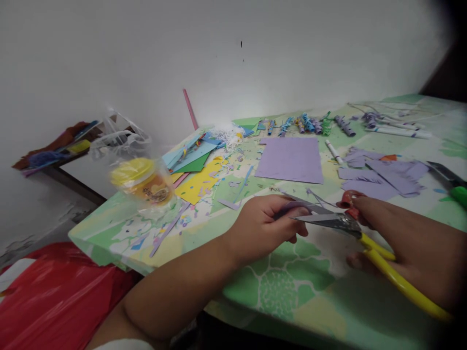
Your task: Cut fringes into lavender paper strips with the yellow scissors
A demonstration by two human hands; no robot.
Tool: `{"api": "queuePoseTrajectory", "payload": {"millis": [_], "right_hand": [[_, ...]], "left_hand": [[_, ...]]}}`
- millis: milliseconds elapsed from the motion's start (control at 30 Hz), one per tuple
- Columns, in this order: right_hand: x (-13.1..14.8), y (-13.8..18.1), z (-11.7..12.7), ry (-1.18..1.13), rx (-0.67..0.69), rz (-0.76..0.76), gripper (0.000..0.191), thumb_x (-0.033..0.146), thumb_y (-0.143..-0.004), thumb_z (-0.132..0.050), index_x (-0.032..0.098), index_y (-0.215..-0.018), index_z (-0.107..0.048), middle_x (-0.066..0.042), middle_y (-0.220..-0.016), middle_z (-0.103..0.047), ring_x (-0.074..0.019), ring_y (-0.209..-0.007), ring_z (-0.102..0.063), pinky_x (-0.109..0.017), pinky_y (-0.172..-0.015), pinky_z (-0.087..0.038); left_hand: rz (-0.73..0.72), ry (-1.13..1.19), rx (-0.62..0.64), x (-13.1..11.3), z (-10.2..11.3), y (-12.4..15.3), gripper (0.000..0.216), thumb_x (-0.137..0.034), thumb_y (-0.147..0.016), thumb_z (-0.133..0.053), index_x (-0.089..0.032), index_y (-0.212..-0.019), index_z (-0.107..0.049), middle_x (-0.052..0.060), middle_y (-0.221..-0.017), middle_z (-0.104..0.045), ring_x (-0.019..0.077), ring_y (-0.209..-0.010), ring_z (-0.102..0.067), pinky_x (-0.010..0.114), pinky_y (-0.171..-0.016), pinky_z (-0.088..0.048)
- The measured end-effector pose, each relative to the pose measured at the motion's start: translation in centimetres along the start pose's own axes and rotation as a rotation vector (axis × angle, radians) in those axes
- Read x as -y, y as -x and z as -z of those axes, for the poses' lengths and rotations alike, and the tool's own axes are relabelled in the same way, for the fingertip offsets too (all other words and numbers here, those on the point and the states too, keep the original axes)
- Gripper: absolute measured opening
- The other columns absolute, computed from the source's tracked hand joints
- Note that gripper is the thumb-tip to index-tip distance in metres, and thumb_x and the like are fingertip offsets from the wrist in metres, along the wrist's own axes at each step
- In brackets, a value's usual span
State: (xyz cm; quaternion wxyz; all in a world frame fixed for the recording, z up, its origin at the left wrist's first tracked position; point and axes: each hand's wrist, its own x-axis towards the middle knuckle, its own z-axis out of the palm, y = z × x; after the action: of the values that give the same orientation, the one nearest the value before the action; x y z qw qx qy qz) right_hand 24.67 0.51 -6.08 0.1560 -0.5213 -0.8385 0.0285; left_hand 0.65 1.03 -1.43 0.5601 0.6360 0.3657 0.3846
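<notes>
My left hand (260,226) is closed on a small piece of purple paper (283,209), mostly hidden by the fingers. In my right hand (390,221) are scissors with yellow handles (396,274). Their metal blades (328,222) are parted and point left, with the tips close to the paper and my left fingertips. Something orange-red (350,204) shows at the right fingers near the pivot. Beyond the hands a larger purple sheet (290,159) lies flat. Fringed purple pieces (383,176) are spread to its right.
Several fringed paper rolls (308,122) line the back by the wall. Markers (397,132) lie at the right, near a dark blade with a green handle (458,194). A yellow-lidded tub (140,180) stands left, beside coloured sheets (199,183) and paper scraps. A red bag (62,296) hangs lower left.
</notes>
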Motion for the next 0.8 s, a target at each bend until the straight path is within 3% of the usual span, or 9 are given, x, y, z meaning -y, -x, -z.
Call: {"api": "queuePoseTrajectory", "payload": {"millis": [133,400,600,800], "right_hand": [[-0.3,-0.2,-0.1,-0.084,0.069,0.034,0.058,0.055,-0.071,-0.054,0.031,-0.121,-0.039,-0.01,-0.119,-0.058,-0.0346,-0.107,-0.056,-0.045,-0.088,-0.044],[1.3,-0.2,0.3,-0.232,0.156,0.018,0.055,0.052,-0.071,-0.053,0.027,-0.118,-0.042,-0.011,-0.109,-0.062,-0.0342,-0.095,-0.06,-0.045,-0.085,-0.046],[1.5,0.9,-0.2,-0.101,0.032,0.039,0.06,0.051,-0.072,-0.051,0.025,-0.125,-0.039,-0.013,-0.122,-0.057,-0.0355,-0.111,-0.053,-0.041,-0.079,-0.05],[1.3,1.0,-0.8,-0.026,-0.038,0.094,0.058,0.05,-0.075,-0.048,0.025,-0.126,-0.035,-0.013,-0.12,-0.058,-0.0344,-0.109,-0.055,-0.038,-0.076,-0.053]], "left_hand": [[-0.041,-0.072,0.047,-0.1,0.1,0.1,0.014,-0.01,-0.07,-0.053,-0.013,-0.058,-0.06,-0.003,-0.057,-0.056,0.0033,-0.048,-0.051,0.013,-0.047,-0.042],[-0.118,-0.162,0.113,-0.2,0.4,0.2,0.018,-0.014,-0.074,-0.048,-0.013,-0.06,-0.06,-0.003,-0.056,-0.056,0.0038,-0.048,-0.05,0.013,-0.047,-0.041],[-0.134,-0.291,0.164,-0.8,0.9,0.2,0.015,-0.014,-0.071,-0.051,-0.014,-0.06,-0.061,-0.003,-0.054,-0.055,0.0055,-0.049,-0.051,0.016,-0.051,-0.041],[-0.168,-0.292,0.158,-0.6,0.8,0.2,0.015,-0.013,-0.072,-0.05,-0.014,-0.063,-0.061,-0.004,-0.056,-0.055,0.0046,-0.05,-0.05,0.015,-0.052,-0.04]]}}
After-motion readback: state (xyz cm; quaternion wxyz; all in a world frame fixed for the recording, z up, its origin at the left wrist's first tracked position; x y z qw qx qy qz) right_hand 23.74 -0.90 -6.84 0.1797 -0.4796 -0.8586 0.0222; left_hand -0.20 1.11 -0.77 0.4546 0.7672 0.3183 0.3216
